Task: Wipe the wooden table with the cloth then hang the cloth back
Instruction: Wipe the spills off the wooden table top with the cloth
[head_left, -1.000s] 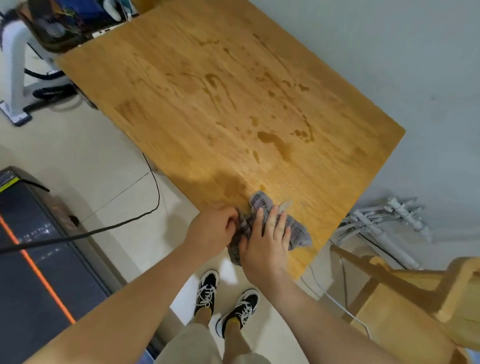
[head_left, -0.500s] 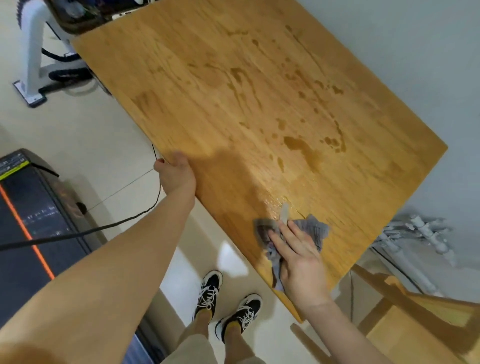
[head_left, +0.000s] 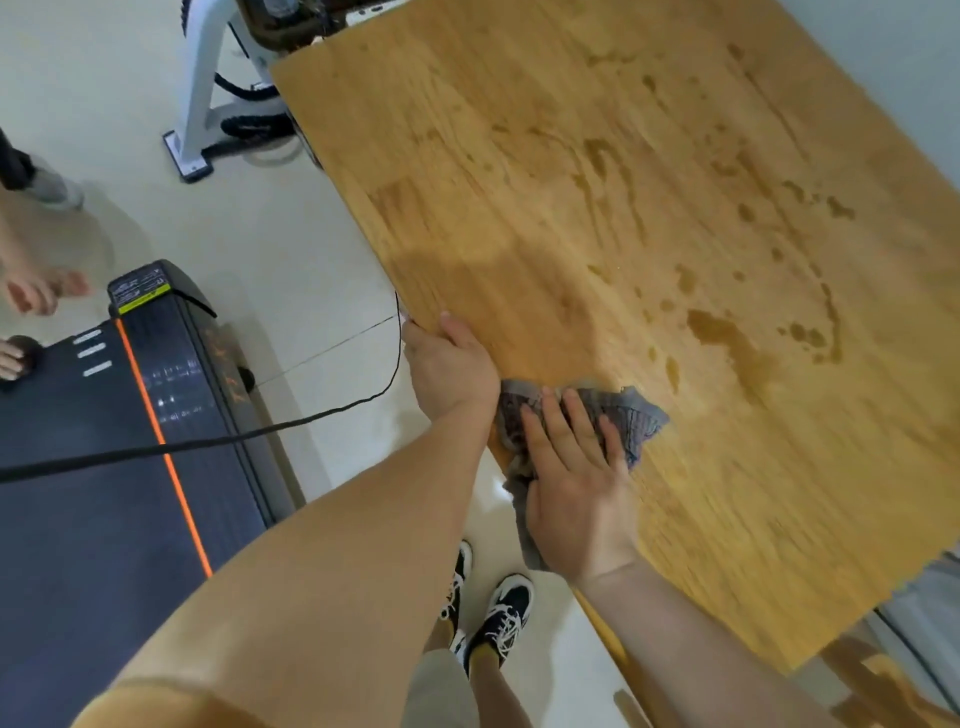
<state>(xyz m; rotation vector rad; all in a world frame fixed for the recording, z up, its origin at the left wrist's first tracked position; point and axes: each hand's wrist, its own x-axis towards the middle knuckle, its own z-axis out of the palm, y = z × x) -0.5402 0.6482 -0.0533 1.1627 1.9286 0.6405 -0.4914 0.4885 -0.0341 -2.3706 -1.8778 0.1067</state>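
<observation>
The greater part of the view is taken up by the wooden table, whose pale top is seen at a slant and is marked by darker wet patches and streaks spread across its middle and right side. Pale floor tiles are seen to the left of it. On that floor, at the lower left, a dark treadmill with an orange stripe along its deck is placed, and a black cable is stretched across it towards the table's near edge. Beyond the table's far left corner a white machine frame is stood on the floor. Part of another person is seen, blurred, at the far left edge. The table's near edge is gripped by the left hand: the thumb is laid on the top and the fingers are curled over the edge. Just beside it, the right hand is laid flat with its fingers straight and slightly spread, and the grey cloth is pressed under it against the tabletop. The cloth is crumpled at the table's near edge, close to the left hand; one corner is spread out past the fingertips, and another part is hung over the edge below the palm. A pair of black-and-white shoes is seen on the floor beneath the arms.
</observation>
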